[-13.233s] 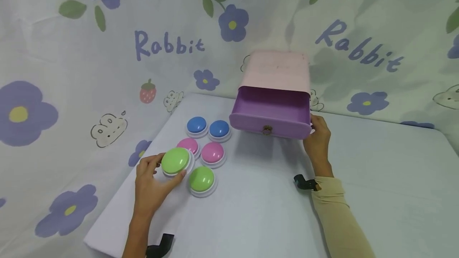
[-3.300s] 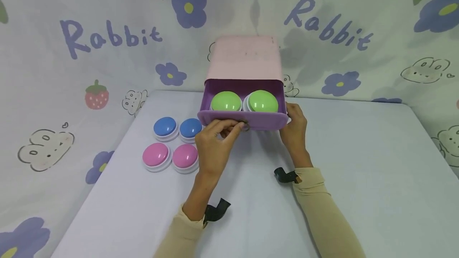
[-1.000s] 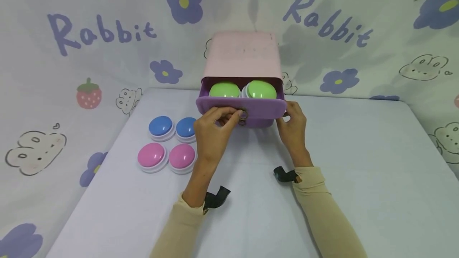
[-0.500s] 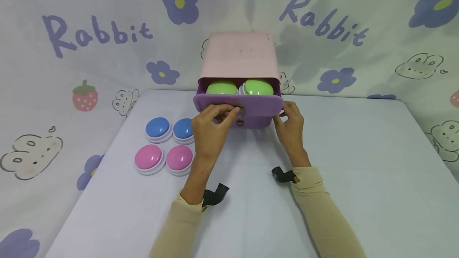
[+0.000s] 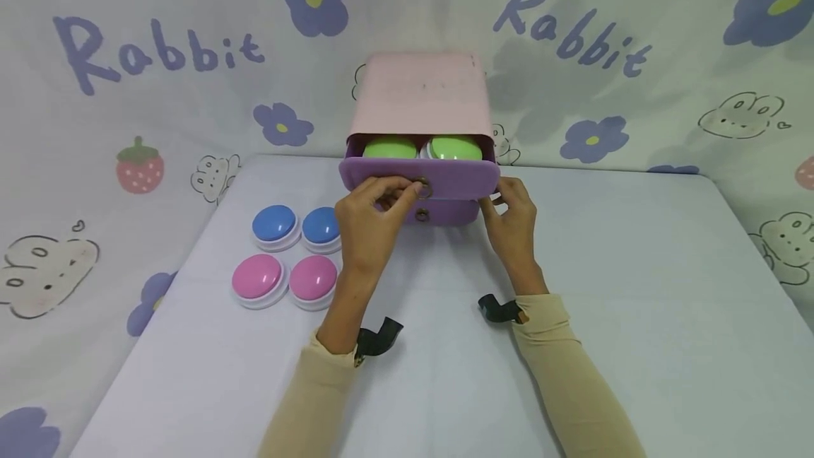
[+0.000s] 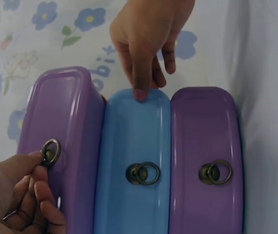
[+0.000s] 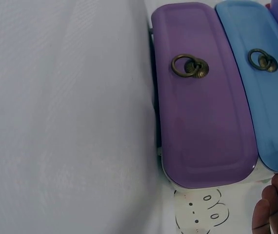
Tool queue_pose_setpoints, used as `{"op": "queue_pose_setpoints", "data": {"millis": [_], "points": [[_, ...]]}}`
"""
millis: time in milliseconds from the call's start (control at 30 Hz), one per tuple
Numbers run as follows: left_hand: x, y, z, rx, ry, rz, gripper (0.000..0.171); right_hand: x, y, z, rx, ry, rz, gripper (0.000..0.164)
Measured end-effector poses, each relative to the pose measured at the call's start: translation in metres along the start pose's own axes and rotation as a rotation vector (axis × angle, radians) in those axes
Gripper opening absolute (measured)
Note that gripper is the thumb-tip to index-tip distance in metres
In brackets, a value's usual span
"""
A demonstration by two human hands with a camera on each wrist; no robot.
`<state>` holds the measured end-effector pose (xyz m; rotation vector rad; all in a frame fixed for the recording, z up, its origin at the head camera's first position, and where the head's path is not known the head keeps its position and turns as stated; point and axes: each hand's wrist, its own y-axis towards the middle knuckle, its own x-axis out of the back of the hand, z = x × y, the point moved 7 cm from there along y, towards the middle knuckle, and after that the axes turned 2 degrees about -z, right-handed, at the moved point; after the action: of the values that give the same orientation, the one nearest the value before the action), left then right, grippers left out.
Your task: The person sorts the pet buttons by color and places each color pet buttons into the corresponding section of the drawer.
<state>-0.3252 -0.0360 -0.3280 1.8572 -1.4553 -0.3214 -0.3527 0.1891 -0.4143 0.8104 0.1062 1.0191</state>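
A pink drawer cabinet (image 5: 422, 94) stands against the backdrop. Its purple top drawer (image 5: 459, 179) is partly out, with two green dome push buttons (image 5: 456, 148) inside, largely covered by the drawer front. My left hand (image 5: 367, 228) pinches the brass ring pull (image 6: 51, 152) of that drawer between thumb and fingers. At the cabinet's right side, my right hand (image 5: 514, 221) holds its edge, the thumb on the end of the blue middle drawer (image 6: 136, 129). The purple bottom drawer (image 7: 202, 122) is closed.
On the white table (image 5: 610, 316), left of the cabinet, are two blue dome buttons (image 5: 273, 222) and two pink ones (image 5: 256, 276). My left hand partly covers the right-hand blue one. A patterned cloth (image 5: 210, 104) hangs behind.
Both green buttons went from the table into the top drawer. My left hand then took the ring pull and has pushed the drawer further in. My right hand stays by the cabinet's side.
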Motion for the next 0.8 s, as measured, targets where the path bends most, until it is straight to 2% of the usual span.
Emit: {"op": "queue_pose_setpoints", "data": {"millis": [267,367,467,667,800], "points": [[0.004,0.011,-0.021,0.021,-0.01,0.011,0.012,-0.004,0.002,-0.002,-0.013,0.01,0.006,0.028],[0.004,0.014,-0.024,0.024,-0.021,0.012,0.012,-0.004,0.004,-0.001,-0.008,0.023,-0.001,0.029],[0.001,0.017,-0.018,0.018,-0.026,0.007,0.012,-0.004,0.005,-0.001,-0.003,0.024,-0.005,0.03],[-0.006,0.02,0.007,0.013,-0.035,0.008,0.015,-0.005,0.006,0.0,-0.01,0.031,-0.001,0.031],[-0.01,0.021,0.015,0.015,-0.036,0.014,0.017,-0.005,0.007,-0.001,-0.017,0.022,0.007,0.031]]}}
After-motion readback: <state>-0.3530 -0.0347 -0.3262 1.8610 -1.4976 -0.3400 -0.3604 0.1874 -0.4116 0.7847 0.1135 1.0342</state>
